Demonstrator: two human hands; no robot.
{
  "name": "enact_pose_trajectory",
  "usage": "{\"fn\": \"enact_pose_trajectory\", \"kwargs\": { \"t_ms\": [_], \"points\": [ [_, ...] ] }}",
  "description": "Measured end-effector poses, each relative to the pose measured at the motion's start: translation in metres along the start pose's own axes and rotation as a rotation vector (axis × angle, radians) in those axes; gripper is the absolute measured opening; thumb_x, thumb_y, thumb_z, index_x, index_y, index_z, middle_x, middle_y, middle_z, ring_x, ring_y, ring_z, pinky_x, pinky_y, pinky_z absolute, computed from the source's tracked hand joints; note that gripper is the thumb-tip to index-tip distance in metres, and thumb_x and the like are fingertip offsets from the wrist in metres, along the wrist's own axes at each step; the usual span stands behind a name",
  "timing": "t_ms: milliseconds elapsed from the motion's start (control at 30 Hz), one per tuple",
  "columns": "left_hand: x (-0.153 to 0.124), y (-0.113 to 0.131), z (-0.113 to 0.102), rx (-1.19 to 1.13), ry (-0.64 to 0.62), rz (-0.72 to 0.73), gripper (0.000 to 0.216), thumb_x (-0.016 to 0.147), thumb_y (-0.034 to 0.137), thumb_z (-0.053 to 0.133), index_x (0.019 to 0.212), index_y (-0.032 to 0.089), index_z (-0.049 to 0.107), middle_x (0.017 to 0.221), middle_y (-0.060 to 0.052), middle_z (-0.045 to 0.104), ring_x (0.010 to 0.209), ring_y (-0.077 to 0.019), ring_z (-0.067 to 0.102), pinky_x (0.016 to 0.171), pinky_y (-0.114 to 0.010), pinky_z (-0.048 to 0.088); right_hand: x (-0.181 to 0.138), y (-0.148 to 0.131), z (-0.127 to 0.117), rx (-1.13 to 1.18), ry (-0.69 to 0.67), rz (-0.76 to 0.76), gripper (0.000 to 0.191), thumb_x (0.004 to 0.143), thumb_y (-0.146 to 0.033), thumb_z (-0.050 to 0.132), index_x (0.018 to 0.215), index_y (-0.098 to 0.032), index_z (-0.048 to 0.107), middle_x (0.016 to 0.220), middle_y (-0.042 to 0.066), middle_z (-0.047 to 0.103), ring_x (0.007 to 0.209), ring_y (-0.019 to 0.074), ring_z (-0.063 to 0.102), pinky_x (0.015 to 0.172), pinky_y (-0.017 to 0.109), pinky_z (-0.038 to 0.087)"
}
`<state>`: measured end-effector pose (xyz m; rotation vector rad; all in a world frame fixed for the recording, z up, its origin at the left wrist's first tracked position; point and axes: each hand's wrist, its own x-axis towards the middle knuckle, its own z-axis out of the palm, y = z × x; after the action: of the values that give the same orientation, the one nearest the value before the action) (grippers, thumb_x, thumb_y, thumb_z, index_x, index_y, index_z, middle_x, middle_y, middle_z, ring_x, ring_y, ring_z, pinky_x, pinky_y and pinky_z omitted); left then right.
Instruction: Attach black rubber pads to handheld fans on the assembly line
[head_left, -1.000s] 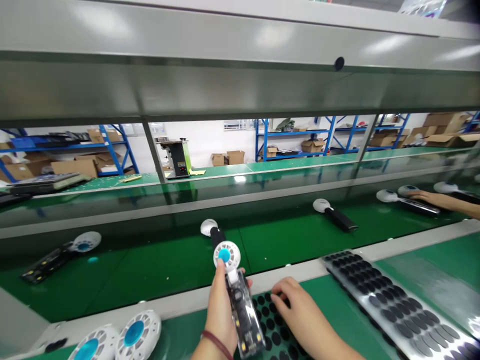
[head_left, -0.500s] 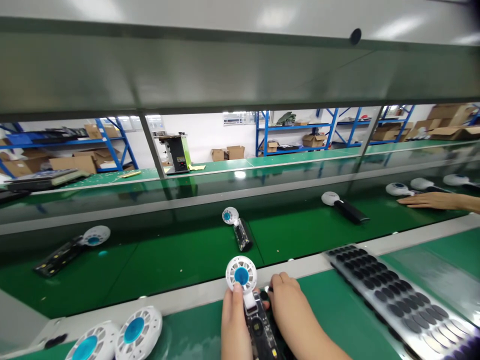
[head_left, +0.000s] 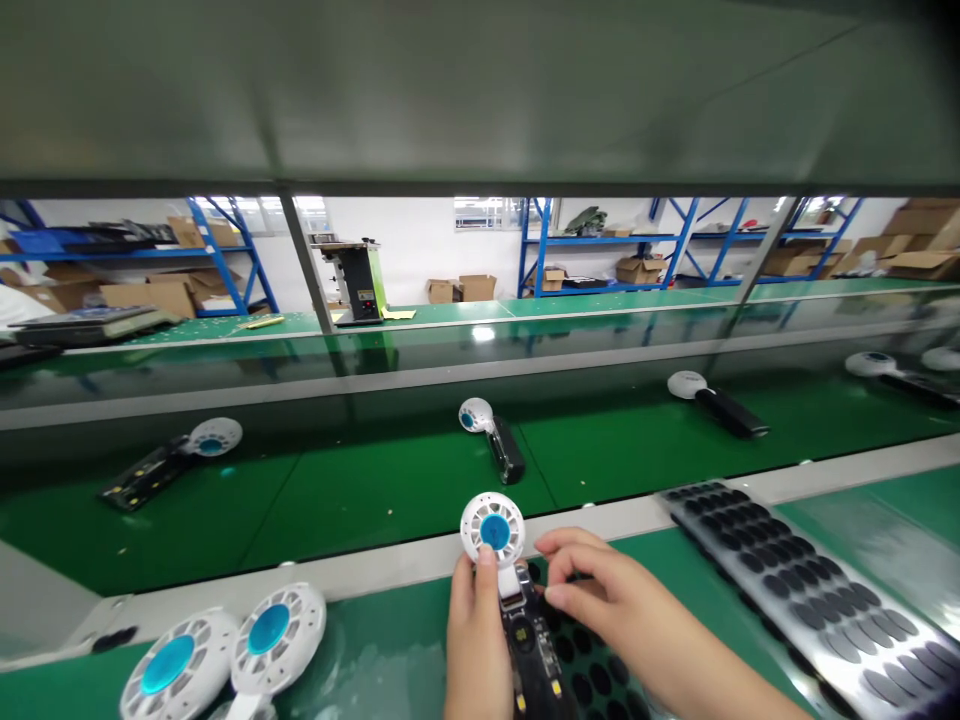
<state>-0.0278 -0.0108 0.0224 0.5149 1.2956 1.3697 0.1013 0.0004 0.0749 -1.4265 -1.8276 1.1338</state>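
Note:
My left hand [head_left: 474,640] grips a handheld fan [head_left: 504,575] by its clear handle, thumb up against the white round head with a blue centre. My right hand [head_left: 600,590] hovers just right of the handle, fingers curled in a pinch close to the fan's neck; what it pinches is too small to make out. Under both hands lies a sheet of round black pads [head_left: 592,675].
A green conveyor belt [head_left: 360,500] carries several fans: one ahead [head_left: 491,435], one left [head_left: 176,455], one right [head_left: 712,400], more far right [head_left: 892,372]. Two white fan heads [head_left: 225,650] lie at lower left. A metal tray of black pads [head_left: 810,600] sits at right.
The fan in my left hand has come back from over the belt toward me. My right hand lifted off the pad sheet to the fan's neck. The co-worker's hand at far right is gone.

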Motion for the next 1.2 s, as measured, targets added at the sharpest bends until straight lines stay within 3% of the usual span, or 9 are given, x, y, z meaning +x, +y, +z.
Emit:
{"fn": "enact_pose_trajectory", "kwargs": {
  "t_ms": [67, 233, 533, 700, 933, 1200],
  "points": [
    [0.000, 0.000, -0.001, 0.060, 0.012, 0.025, 0.052, 0.071, 0.060, 0.051, 0.101, 0.018, 0.058, 0.097, -0.007, 0.067, 0.096, -0.0256, 0.058, 0.082, -0.032, 0.040, -0.001, -0.006, 0.005, 0.060, -0.063, -0.005, 0.011, 0.072, -0.016, 0.050, 0.062, -0.021, 0.052, 0.117, 0.002, 0.051, 0.103, 0.0170, 0.053, 0.088, 0.026, 0.039],
    [-0.007, 0.006, 0.000, 0.169, 0.025, 0.052, 0.047, 0.075, 0.055, 0.050, 0.106, 0.020, 0.056, 0.102, -0.006, 0.065, 0.097, -0.0241, 0.056, 0.080, -0.029, 0.039, -0.001, -0.010, 0.015, -0.028, -0.103, 0.013, 0.014, 0.072, -0.011, 0.049, 0.062, -0.020, 0.050, 0.112, 0.002, 0.052, 0.096, 0.0170, 0.054, 0.087, 0.029, 0.039],
    [-0.012, 0.012, 0.011, 0.240, 0.138, 0.047, 0.033, 0.075, 0.044, 0.051, 0.094, 0.019, 0.062, 0.084, -0.006, 0.071, 0.078, -0.0228, 0.064, 0.068, -0.028, 0.044, -0.004, -0.008, 0.019, -0.105, -0.115, 0.030, 0.016, 0.074, -0.009, 0.046, 0.062, -0.020, 0.045, 0.105, 0.001, 0.051, 0.092, 0.0163, 0.055, 0.084, 0.028, 0.041],
    [-0.010, 0.006, 0.011, 0.234, 0.143, 0.071, 0.035, 0.075, 0.045, 0.052, 0.096, 0.018, 0.061, 0.079, -0.007, 0.072, 0.085, -0.0252, 0.063, 0.069, -0.028, 0.046, -0.003, -0.007, 0.019, -0.172, -0.126, 0.027, 0.016, 0.074, -0.009, 0.046, 0.063, -0.020, 0.045, 0.103, 0.001, 0.052, 0.084, 0.0159, 0.057, 0.081, 0.030, 0.042],
    [-0.004, -0.002, 0.008, 0.105, 0.128, 0.054, 0.044, 0.068, 0.050, 0.059, 0.097, 0.017, 0.061, 0.078, -0.008, 0.071, 0.075, -0.0248, 0.065, 0.068, -0.030, 0.048, -0.003, -0.005, 0.018, -0.202, -0.137, 0.000, 0.015, 0.074, -0.009, 0.048, 0.065, -0.020, 0.049, 0.100, 0.001, 0.052, 0.078, 0.0145, 0.057, 0.083, 0.029, 0.041],
    [-0.007, 0.002, 0.008, 0.166, 0.153, 0.020, 0.041, 0.071, 0.047, 0.058, 0.099, 0.018, 0.061, 0.084, -0.009, 0.071, 0.078, -0.0254, 0.065, 0.067, -0.030, 0.048, -0.004, -0.004, 0.018, -0.237, -0.136, -0.011, 0.016, 0.073, -0.006, 0.049, 0.065, -0.020, 0.049, 0.099, 0.001, 0.052, 0.078, 0.0143, 0.057, 0.081, 0.028, 0.042]
  ]
}}
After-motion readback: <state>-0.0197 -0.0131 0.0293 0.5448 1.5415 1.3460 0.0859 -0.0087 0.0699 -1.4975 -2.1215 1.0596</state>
